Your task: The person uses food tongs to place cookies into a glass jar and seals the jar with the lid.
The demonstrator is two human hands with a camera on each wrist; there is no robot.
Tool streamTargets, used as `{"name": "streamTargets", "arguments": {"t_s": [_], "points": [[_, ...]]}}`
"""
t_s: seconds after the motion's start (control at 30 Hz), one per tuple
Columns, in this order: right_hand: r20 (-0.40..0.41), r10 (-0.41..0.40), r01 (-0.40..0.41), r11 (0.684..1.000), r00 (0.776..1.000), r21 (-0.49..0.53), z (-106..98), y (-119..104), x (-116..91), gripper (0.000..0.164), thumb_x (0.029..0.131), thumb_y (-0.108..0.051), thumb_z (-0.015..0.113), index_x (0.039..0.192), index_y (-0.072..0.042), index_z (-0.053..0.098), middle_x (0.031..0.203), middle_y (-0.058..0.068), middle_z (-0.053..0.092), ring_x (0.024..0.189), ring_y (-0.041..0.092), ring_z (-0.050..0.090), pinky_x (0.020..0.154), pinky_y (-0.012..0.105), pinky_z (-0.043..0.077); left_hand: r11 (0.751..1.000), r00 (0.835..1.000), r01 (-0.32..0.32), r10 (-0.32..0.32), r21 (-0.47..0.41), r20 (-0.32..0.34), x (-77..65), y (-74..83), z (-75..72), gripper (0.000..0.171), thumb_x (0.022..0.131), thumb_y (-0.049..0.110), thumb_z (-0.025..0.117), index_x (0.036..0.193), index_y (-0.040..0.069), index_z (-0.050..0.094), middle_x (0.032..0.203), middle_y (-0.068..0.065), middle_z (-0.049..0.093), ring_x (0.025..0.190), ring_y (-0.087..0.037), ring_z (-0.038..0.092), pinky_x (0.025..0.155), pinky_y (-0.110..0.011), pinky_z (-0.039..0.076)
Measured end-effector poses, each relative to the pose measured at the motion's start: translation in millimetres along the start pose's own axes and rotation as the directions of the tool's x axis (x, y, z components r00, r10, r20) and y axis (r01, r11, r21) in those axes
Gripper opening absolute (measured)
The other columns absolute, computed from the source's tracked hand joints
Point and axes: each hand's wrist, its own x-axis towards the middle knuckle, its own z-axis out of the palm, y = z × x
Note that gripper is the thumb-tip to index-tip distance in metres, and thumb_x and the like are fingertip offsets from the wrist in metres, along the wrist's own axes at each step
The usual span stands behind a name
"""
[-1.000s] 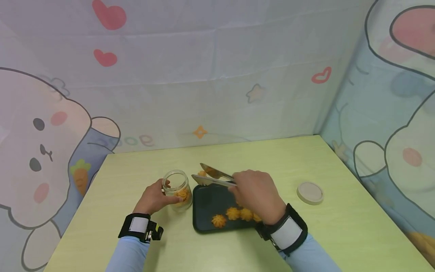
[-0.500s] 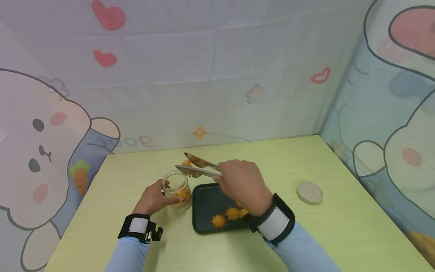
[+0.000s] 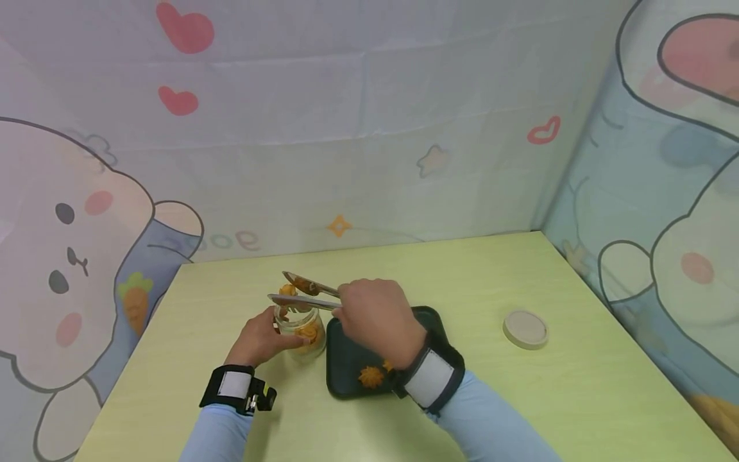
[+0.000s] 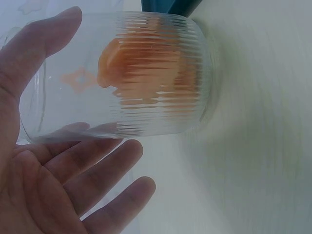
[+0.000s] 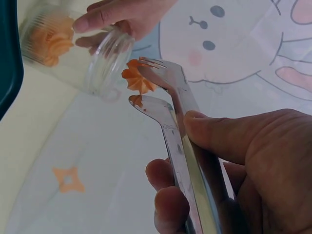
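My left hand [image 3: 260, 337] holds a clear glass jar [image 4: 92, 112] upright, thumb on one side and fingers on the other. Several piped orange cookies [image 4: 151, 73] fill its lower part. My right hand [image 3: 378, 317] grips metal tongs [image 3: 306, 301]; their tips reach over the jar's open mouth. A star-shaped cookie [image 5: 134, 75] sits between the tong tips, just outside the jar's rim in the right wrist view. Under my right arm lies a dark tray [image 3: 430, 316] with cookies [image 3: 371, 376] near its front edge, partly hidden by the wrist.
A round pale lid [image 3: 526, 328] lies on the light yellow table [image 3: 577, 391], right of the tray. A printed cloth backdrop [image 3: 369, 128] rises behind the table's back edge, and another stands at the right.
My right hand has moved left with the tongs and cookie, from above the tray to over the jar's mouth. The left hand and jar have stayed in place.
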Motion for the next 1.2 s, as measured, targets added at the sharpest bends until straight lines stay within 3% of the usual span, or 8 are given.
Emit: {"name": "streamTargets", "arguments": {"t_s": [0.2,0.63,1.2], "points": [[-0.004,-0.005,0.005,1.000,1.000,-0.002,5.3,-5.5,0.7,0.030,0.090,-0.035,0.074,0.071,-0.016,0.060,0.055,-0.007,0.044,0.044,0.010,0.041,0.039,0.027,0.034,1.000,1.000,-0.022,0.022,-0.003,0.003,1.2,-0.9,0.9,0.086,0.074,0.043,0.086,0.143,0.007,0.049,0.128,-0.020,0.061,0.108,-0.037,0.061,0.081,-0.049,0.052],[0.008,0.035,-0.036,0.999,0.999,0.025,8.2,8.9,-7.9,0.031,0.090,-0.037,0.074,0.072,-0.017,0.059,0.057,-0.007,0.046,0.046,0.010,0.043,0.040,0.029,0.037,1.000,1.000,-0.003,0.003,-0.007,-0.008,2.7,-4.4,2.3,0.074,0.070,0.047,0.088,0.122,0.003,0.058,0.109,-0.010,0.067,0.097,-0.028,0.063,0.075,-0.042,0.052],[0.000,0.119,-0.119,0.988,0.993,0.099,8.0,36.7,-27.9,0.029,0.089,-0.034,0.075,0.072,-0.020,0.056,0.059,-0.008,0.047,0.049,0.010,0.044,0.042,0.029,0.035,1.000,1.000,0.000,0.000,0.012,0.000,2.6,-2.0,1.9,0.077,0.070,0.043,0.088,0.125,-0.002,0.056,0.107,-0.013,0.066,0.093,-0.028,0.061,0.072,-0.039,0.050]]}}
